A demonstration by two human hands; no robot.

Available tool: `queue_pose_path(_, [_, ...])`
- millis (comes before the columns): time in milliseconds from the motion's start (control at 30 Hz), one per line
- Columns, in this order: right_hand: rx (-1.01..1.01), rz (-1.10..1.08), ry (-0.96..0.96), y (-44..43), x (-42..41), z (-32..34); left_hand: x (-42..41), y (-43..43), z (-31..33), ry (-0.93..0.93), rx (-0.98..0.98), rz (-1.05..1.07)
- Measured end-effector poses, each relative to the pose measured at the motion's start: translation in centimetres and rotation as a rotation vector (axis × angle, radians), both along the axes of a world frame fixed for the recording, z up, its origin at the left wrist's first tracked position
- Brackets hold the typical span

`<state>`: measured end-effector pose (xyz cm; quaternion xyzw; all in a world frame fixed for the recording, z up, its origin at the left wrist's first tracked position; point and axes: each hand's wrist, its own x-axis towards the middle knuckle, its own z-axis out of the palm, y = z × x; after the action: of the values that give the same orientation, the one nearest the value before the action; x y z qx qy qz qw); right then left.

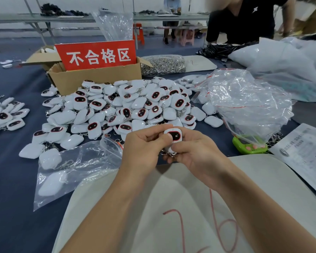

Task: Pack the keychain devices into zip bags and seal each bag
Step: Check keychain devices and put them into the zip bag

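White sheet [171,198] under wrists, device pile [126,105] crowding just beyond knuckles. L hand [144,148] & R hand [195,152] both pinch one keychain device [173,136] btwn them (white shell, dark red-rimmed face up).

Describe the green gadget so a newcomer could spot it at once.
Start at the cardboard box with the red sign and go right to the crumpled heap of clear bags. Under its near edge, left of the printed sheet, lies the green gadget. It alone is green with pink buttons; the keychain devices around are white.
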<state>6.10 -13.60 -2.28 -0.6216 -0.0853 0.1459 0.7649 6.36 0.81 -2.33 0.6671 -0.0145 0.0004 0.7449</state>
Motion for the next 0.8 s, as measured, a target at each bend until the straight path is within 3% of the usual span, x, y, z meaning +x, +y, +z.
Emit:
queue_pose_path(333, [-0.08,-0.078,-0.043,-0.2,-0.1,0.0,-0.2,-0.2,0.0,-0.044,-0.012,-0.012])
queue_pose_path(500, [-0.214,-0.224,-0.069,-0.2,-0.1,0.2,-0.1,-0.2,-0.2,-0.184,0.141,0.092])
queue_pose_path(633, [-0.521,-0.499,-0.324,-0.8,-0.1,0.1,-0.3,0.1,-0.3,-0.271,0.345,0.223])
queue_pose_path(800, [-0.482,-0.593,-0.438,-0.7,-0.5,0.2,-1.2,-0.2,0.1,-0.359,0.501,0.241])
